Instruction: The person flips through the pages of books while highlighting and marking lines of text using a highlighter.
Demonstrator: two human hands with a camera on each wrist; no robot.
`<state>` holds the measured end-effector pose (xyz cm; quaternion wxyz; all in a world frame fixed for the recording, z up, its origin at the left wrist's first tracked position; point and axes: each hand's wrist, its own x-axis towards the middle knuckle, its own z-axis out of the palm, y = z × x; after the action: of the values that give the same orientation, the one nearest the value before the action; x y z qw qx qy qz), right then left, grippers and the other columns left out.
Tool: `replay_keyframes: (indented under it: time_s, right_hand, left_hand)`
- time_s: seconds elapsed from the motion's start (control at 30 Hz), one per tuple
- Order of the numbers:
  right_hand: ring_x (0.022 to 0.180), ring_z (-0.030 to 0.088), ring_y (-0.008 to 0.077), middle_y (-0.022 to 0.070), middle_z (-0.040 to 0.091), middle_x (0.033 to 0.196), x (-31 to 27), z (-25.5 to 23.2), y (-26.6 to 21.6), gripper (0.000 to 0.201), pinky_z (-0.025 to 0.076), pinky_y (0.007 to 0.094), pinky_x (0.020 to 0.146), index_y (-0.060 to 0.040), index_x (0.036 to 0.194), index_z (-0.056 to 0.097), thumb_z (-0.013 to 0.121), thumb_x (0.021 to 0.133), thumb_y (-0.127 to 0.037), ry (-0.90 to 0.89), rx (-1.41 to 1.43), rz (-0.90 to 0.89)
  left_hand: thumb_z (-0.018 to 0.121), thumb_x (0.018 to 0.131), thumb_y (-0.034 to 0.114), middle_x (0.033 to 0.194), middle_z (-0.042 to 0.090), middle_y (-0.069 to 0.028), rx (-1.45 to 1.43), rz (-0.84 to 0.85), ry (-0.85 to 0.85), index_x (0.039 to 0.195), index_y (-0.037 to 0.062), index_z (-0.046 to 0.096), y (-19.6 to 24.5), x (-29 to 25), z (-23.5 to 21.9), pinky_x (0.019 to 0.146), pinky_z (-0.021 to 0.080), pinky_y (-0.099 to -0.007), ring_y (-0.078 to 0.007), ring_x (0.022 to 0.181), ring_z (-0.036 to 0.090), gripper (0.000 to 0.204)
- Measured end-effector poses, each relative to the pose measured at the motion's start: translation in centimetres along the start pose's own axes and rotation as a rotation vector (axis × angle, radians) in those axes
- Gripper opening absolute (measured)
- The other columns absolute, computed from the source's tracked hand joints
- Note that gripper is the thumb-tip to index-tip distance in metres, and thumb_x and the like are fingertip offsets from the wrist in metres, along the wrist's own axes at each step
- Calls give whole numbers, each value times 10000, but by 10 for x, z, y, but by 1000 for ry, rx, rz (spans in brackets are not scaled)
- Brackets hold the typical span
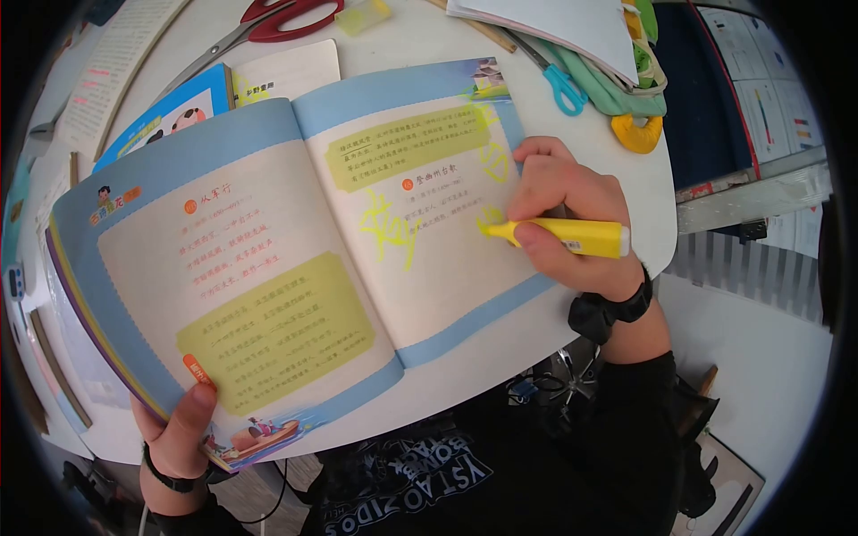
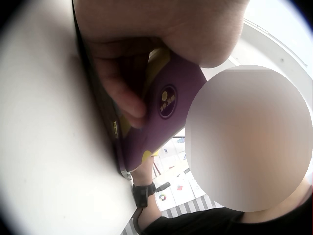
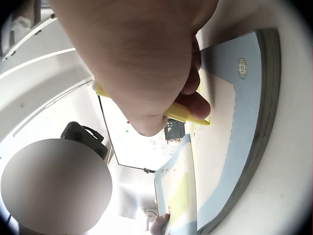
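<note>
An open book (image 1: 447,295) with blue-bordered pages of Chinese text lies tilted over the white table. My left hand (image 1: 179,433) grips its lower left corner, thumb on the page; the left wrist view shows fingers curled against the purple cover (image 2: 168,117). My right hand (image 1: 572,201) pinches a yellow highlighter (image 1: 585,237), its tip at the right page beside the printed lines. Bright yellow scribbles (image 1: 389,232) mark that page left of the text, with more near its right edge. In the right wrist view the highlighter's tip (image 3: 203,121) meets the page.
Behind the book lie a blue-covered book (image 1: 170,112), red-handled scissors (image 1: 290,20) and a yellow sticky pad (image 1: 362,16). Blue-handled scissors (image 1: 565,89), papers (image 1: 554,27) and a green pouch (image 1: 617,94) sit at the back right. Another printed book (image 1: 112,67) is at the far left.
</note>
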<state>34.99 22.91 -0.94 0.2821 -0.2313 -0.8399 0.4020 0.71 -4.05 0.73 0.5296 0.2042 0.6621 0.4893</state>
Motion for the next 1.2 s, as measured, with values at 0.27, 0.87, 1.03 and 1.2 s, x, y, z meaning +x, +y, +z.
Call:
replay_keyframes:
  time_s: [0.27,0.87,1.03,1.2]
  right_hand:
    - [614,506,167,39,555,642,-6,-9,8,122,534,445,966,-24,848,596,666,920,-94,16,-8,53]
    - [614,477,97,19,587,680,-6,-5,4,148,524,392,975,-14,868,594,666,955,-110,181,109,120]
    - [620,491,96,22,592,685,-7,-13,8,143,525,369,963,-8,878,597,670,955,-105,72,31,125]
    - [620,479,100,27,578,678,-6,-5,2,133,539,362,932,-3,851,588,663,935,-73,204,68,297]
  left_hand:
    - [790,894,150,1294,698,-133,14,31,13,1419,-21,548,-3,1,0,994,520,-362,-225,1140,679,603]
    - [798,893,166,1297,695,-128,16,26,26,1424,-20,545,-3,0,-3,997,514,-356,-217,1140,676,616]
    - [790,899,168,1304,690,-127,6,20,-30,1419,-21,551,0,3,0,1006,509,-361,-217,1153,668,602]
    - [787,900,164,1300,691,-122,10,31,-20,1420,-18,551,-3,2,-3,1005,509,-363,-216,1153,667,600]
